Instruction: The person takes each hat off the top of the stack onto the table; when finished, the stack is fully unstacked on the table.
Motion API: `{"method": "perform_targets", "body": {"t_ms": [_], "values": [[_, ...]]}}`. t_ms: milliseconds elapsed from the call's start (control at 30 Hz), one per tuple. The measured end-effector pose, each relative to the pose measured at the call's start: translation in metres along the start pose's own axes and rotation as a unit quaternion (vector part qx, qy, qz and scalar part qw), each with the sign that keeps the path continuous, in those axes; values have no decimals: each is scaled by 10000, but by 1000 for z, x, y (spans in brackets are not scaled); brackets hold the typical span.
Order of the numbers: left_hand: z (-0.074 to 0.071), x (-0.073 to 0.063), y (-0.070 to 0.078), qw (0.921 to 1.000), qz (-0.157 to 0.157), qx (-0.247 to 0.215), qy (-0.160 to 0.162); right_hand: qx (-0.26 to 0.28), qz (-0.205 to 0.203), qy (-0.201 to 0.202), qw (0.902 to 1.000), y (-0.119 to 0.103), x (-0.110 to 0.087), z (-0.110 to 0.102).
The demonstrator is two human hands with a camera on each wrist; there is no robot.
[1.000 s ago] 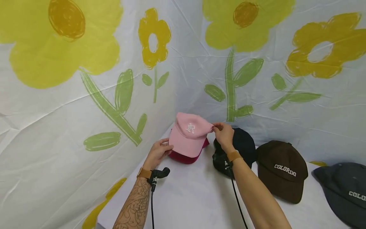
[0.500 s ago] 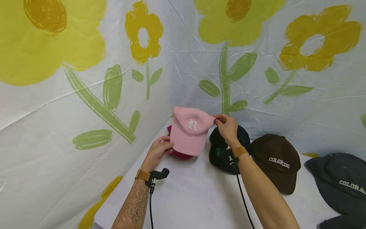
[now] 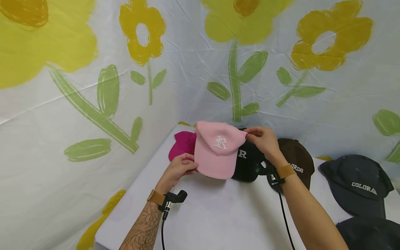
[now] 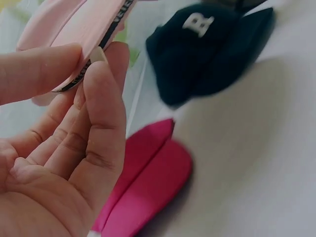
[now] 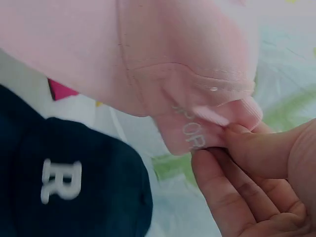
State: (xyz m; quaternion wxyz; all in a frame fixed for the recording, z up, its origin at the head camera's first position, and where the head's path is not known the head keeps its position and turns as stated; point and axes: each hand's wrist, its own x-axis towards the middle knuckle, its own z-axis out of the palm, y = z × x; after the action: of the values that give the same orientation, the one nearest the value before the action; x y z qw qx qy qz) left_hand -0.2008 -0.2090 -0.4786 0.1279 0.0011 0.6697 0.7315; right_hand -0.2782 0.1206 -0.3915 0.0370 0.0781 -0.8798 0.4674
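Both hands hold a light pink baseball cap (image 3: 218,149) with a white embroidered R, raised above the white table. My left hand (image 3: 178,170) pinches its left edge near the brim; in the left wrist view, thumb and fingers (image 4: 103,113) grip beside a dark lettered inner tape. At the cap's back right, my right hand (image 3: 265,142) pinches the pink strap (image 5: 187,128), which bears pale letters. Behind and left lies a magenta cap (image 3: 182,146), partly hidden. A dark cap (image 3: 248,165) with a white R sits behind and right, also partly covered.
A brown cap (image 3: 300,156) rests behind my right wrist. Farther right is a dark grey cap (image 3: 356,184), with another dark cap (image 3: 372,234) at the lower right corner. The table (image 3: 212,215) meets flower-printed cloth walls (image 3: 187,83). Cables run from both wrist cameras.
The pink cap has lifted off the magenta cap and moved right with both hands, uncovering more magenta and now overlapping the dark R cap. The head view has turned right.
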Motion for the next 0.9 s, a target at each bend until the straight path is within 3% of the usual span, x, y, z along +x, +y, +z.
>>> {"method": "perform_targets", "body": {"t_ms": [333, 600, 900], "values": [[48, -9, -3, 9939, -119, 264, -1067, -398, 157, 213, 9989, 11, -54, -50], [81, -23, -11, 9880, -388, 385, -1446, -411, 466, -123, 9980, 21, -97, -86], [116, -47, -21, 9773, -640, 117, -2015, -586, 766, -272, 9950, 43, -143, -111]]}}
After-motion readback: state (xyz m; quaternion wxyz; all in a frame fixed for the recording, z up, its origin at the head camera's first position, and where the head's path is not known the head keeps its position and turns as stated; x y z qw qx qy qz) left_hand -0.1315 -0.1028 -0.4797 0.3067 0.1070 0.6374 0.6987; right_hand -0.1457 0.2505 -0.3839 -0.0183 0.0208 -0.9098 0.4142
